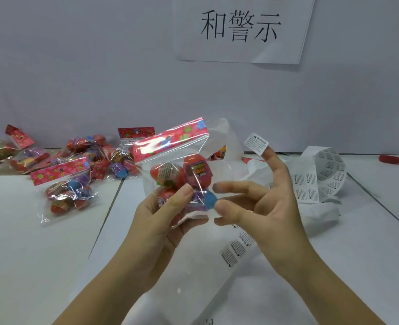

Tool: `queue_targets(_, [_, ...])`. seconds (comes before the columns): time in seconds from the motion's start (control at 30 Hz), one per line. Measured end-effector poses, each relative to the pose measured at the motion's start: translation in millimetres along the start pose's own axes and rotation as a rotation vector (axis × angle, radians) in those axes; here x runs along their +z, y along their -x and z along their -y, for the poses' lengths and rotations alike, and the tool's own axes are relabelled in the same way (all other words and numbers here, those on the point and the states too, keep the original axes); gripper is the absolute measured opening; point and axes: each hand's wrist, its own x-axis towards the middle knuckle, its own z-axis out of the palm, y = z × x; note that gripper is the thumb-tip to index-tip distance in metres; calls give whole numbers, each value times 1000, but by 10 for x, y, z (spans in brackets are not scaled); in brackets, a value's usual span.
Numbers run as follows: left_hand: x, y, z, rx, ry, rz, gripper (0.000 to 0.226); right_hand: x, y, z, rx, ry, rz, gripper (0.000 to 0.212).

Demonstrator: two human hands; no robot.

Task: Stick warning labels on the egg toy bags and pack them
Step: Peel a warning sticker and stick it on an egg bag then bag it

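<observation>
My left hand grips the bottom of a clear egg toy bag with a red flowered header and several red, purple and blue eggs inside, held upright above the table. My right hand hovers just right of the bag with fingers spread. A white warning label sticks to the tip of its raised index finger. The lower fingers reach toward the bag's blue egg.
A curled strip of warning labels lies right of my hands, with more labels on backing paper below. Several egg toy bags are piled at the left against the wall. A paper sign hangs on the wall.
</observation>
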Motion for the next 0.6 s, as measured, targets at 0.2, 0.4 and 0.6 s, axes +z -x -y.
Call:
queue_targets(0.2, [87, 46, 232, 167, -161, -212, 73, 51, 87, -127, -554, 326, -293, 86])
queue_targets(0.4, [140, 157, 206, 78, 152, 173, 82, 146, 174, -222, -766, 608, 121, 100])
queue_targets(0.6, [66, 81, 167, 39, 132, 11, 50, 95, 151, -140, -564, 343, -111, 84])
